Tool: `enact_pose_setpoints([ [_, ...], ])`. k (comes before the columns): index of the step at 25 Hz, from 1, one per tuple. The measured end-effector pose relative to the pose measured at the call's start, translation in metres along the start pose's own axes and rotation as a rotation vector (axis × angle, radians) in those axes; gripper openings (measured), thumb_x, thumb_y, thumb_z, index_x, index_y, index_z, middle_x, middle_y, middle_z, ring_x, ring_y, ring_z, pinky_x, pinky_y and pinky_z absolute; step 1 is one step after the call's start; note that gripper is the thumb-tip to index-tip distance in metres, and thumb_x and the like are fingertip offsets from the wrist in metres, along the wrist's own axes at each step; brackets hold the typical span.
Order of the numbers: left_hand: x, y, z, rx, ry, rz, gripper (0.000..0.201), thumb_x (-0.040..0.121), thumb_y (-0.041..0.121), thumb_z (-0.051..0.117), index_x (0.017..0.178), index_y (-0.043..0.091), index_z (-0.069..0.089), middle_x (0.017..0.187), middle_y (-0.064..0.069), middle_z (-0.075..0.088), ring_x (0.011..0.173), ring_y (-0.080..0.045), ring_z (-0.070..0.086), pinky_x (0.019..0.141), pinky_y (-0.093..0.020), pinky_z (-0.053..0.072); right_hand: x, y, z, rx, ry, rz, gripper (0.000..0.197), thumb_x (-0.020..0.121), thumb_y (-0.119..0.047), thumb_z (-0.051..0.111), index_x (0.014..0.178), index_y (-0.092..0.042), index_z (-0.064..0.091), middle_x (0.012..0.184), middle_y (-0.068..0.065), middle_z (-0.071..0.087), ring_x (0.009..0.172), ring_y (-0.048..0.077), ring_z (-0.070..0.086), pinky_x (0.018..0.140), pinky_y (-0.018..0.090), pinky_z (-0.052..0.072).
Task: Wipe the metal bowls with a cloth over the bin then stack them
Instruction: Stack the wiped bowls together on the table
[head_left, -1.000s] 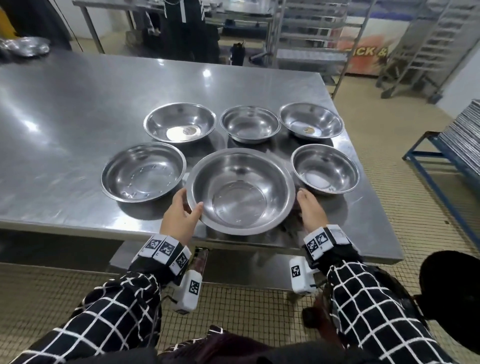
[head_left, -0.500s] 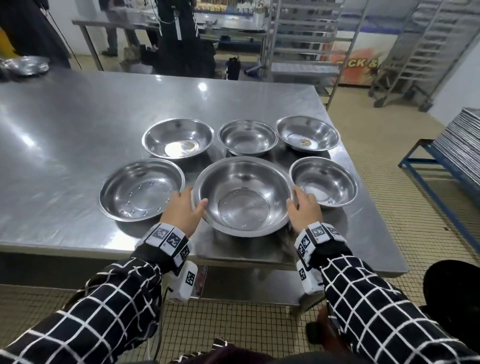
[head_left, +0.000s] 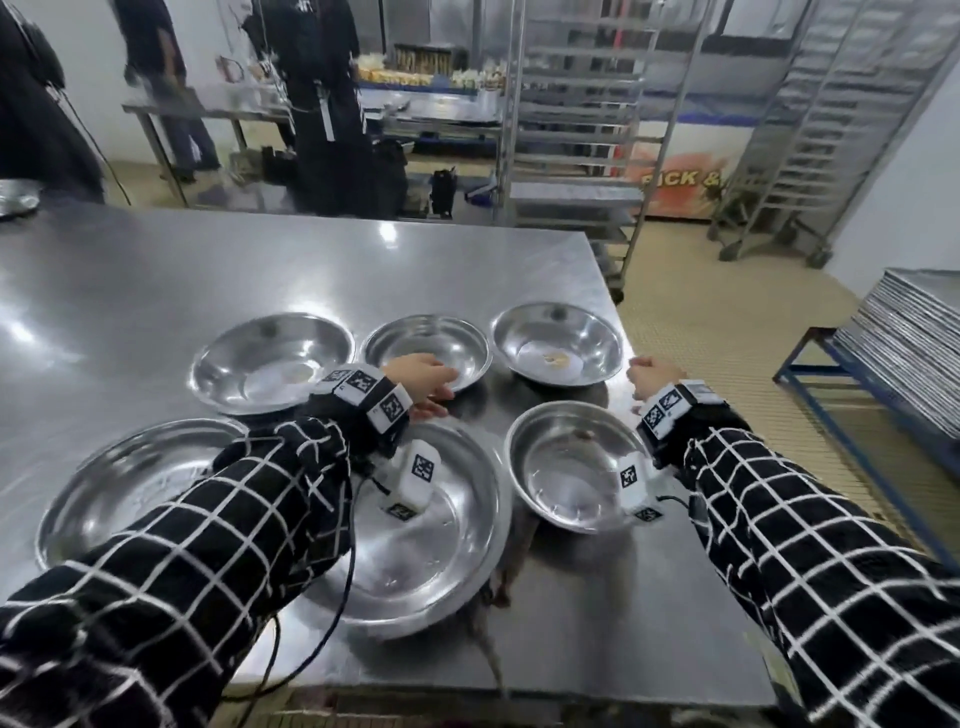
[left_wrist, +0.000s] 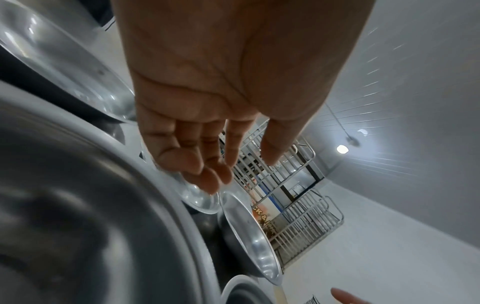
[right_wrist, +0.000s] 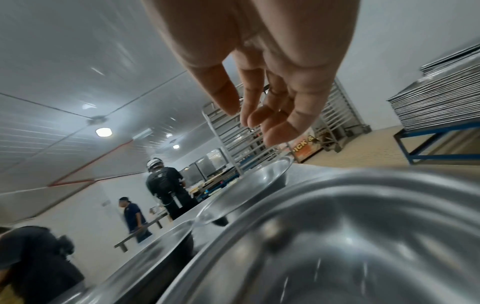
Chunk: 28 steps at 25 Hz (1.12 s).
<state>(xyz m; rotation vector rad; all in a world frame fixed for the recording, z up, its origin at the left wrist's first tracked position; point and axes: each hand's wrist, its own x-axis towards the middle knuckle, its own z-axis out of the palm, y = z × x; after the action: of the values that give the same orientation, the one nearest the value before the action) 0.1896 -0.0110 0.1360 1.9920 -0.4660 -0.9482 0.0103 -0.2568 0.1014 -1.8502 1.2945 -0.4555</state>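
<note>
Six metal bowls sit on the steel worktop (head_left: 156, 280), three in a far row and three nearer the edge. The left hand (head_left: 421, 376) reaches over the big bowl (head_left: 441, 545) toward the small middle bowl (head_left: 426, 345) in the far row, fingers loose and apart at its near rim, holding nothing. The right hand (head_left: 652, 374) hovers just beyond the near right bowl (head_left: 566, 467), its grip slack and empty too.

No cloth and no bin show in any view, so my read is that the step is picking the first bowl. To do it well: pinch the rim firmly with thumb inside and lift straight up. The bowls crowd close, so a sideways drag would knock a neighbour.

The far right bowl (head_left: 558, 338) holds a pale residue. Rack trolleys (head_left: 831, 130), stacked trays (head_left: 909, 332) and other people stand well apart from the bowls.
</note>
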Motion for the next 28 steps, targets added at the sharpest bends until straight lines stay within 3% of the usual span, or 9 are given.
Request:
enact_pose_setpoints([
  [3, 0.040, 0.025, 0.038, -0.085, -0.028, -0.142, 0.013, 0.095, 0.019, 0.053, 0.096, 0.006, 0.051, 0.088, -0.007, 0.058, 0.066, -0.020, 0.058, 0.044, -0.026, 0.047, 0.075, 0.012, -0.008, -0.178, -0.161, 0.031, 0.034, 0.089, -0.017, 0.052, 0.119, -0.001, 0.058, 0.118, 0.020, 0.060, 0.098, 0.032, 0.057, 0.094, 0.050, 0.048],
  [5, 0.072, 0.036, 0.061, -0.071, 0.022, -0.182, 0.019, 0.096, 0.019, 0.053, 0.081, 0.007, 0.051, 0.087, -0.011, 0.061, 0.066, -0.020, 0.059, 0.051, -0.027, 0.051, 0.111, 0.015, -0.013, -0.173, -0.242, 0.020, 0.042, 0.089, -0.018, 0.056, 0.127, -0.002, 0.053, 0.127, 0.021, 0.055, 0.097, 0.027, 0.051, 0.098, 0.049, 0.045],
  [10, 0.120, 0.043, 0.095, -0.070, 0.066, -0.286, 0.024, 0.097, 0.018, 0.049, 0.077, 0.005, 0.050, 0.074, -0.010, 0.057, 0.058, -0.020, 0.057, 0.048, -0.029, 0.049, 0.174, 0.029, 0.005, -0.167, -0.353, 0.068, 0.054, 0.088, -0.020, 0.058, 0.138, -0.008, 0.041, 0.133, 0.015, 0.050, 0.097, 0.022, 0.048, 0.098, 0.045, 0.046],
  [13, 0.132, 0.049, 0.105, -0.079, 0.020, -0.311, 0.018, 0.096, 0.017, 0.053, 0.090, 0.000, 0.055, 0.076, -0.010, 0.060, 0.060, -0.021, 0.058, 0.034, -0.020, 0.043, 0.192, 0.037, 0.018, -0.199, -0.398, 0.097, 0.058, 0.084, -0.023, 0.063, 0.136, -0.008, 0.041, 0.131, 0.017, 0.051, 0.103, 0.028, 0.056, 0.091, 0.045, 0.051],
  [16, 0.144, 0.051, 0.109, 0.063, 0.053, -0.273, 0.021, 0.094, 0.022, 0.059, 0.083, 0.004, 0.059, 0.061, 0.000, 0.063, 0.042, -0.006, 0.058, 0.032, -0.014, 0.038, 0.192, 0.037, 0.026, -0.193, -0.405, 0.133, 0.049, 0.084, -0.011, 0.063, 0.128, -0.004, 0.043, 0.109, 0.020, 0.060, 0.088, 0.032, 0.063, 0.071, 0.040, 0.056],
  [19, 0.151, 0.047, 0.108, 0.166, 0.067, -0.211, 0.026, 0.086, 0.026, 0.069, 0.067, 0.012, 0.057, 0.055, 0.004, 0.061, 0.043, -0.004, 0.054, 0.041, -0.015, 0.040, 0.174, 0.033, 0.021, -0.088, -0.350, 0.185, 0.053, 0.083, -0.004, 0.059, 0.131, -0.007, 0.038, 0.096, 0.020, 0.059, 0.081, 0.034, 0.066, 0.072, 0.046, 0.058],
  [22, 0.141, 0.048, 0.102, 0.110, 0.078, -0.138, 0.020, 0.084, 0.024, 0.072, 0.077, 0.007, 0.064, 0.060, -0.003, 0.061, 0.046, -0.010, 0.050, 0.037, -0.018, 0.036, 0.148, 0.018, 0.003, 0.073, -0.254, 0.178, 0.042, 0.086, 0.001, 0.051, 0.126, -0.005, 0.040, 0.085, 0.016, 0.057, 0.062, 0.023, 0.059, 0.045, 0.025, 0.052],
  [25, 0.113, 0.051, 0.083, 0.058, 0.126, 0.029, 0.022, 0.085, 0.018, 0.069, 0.094, -0.002, 0.066, 0.078, -0.013, 0.069, 0.050, -0.014, 0.050, 0.039, -0.018, 0.037, 0.105, -0.003, -0.012, 0.265, -0.177, 0.135, 0.039, 0.086, 0.004, 0.049, 0.123, -0.005, 0.042, 0.098, 0.019, 0.057, 0.065, 0.022, 0.059, 0.040, 0.023, 0.049],
  [28, 0.069, 0.047, 0.050, 0.024, 0.152, 0.165, 0.017, 0.086, 0.010, 0.065, 0.097, -0.003, 0.067, 0.084, -0.016, 0.064, 0.053, -0.015, 0.049, 0.048, -0.021, 0.039, 0.050, -0.020, -0.017, 0.384, -0.149, 0.100, 0.037, 0.088, 0.002, 0.048, 0.122, -0.012, 0.041, 0.102, 0.019, 0.058, 0.068, 0.023, 0.060, 0.041, 0.023, 0.050],
])
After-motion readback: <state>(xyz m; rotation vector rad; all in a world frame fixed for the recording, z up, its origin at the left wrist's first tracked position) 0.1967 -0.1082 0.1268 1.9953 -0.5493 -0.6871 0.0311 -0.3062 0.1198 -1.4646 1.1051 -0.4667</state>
